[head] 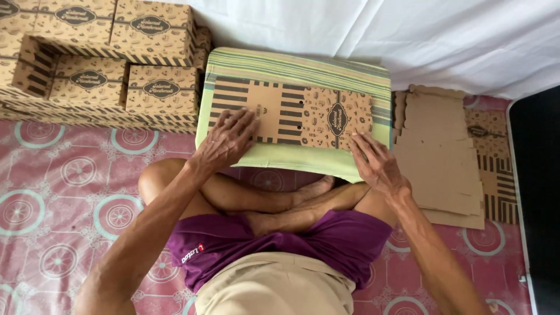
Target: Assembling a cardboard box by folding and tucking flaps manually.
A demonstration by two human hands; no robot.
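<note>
A flat, unfolded brown cardboard box blank [291, 112] with black stripes and an oval label lies on a green striped cushion [303, 69] in front of my crossed legs. My left hand [226, 140] rests palm-down on the blank's left near corner, fingers spread. My right hand [373, 160] presses on the blank's right near corner, fingers spread over its edge.
Several folded brown boxes [99, 58] are stacked at the back left. A pile of flat cardboard blanks [443, 157] lies to the right of the cushion. A pink patterned mat [64, 192] covers the floor; white cloth [420, 35] hangs behind; a dark object [539, 192] stands at the right edge.
</note>
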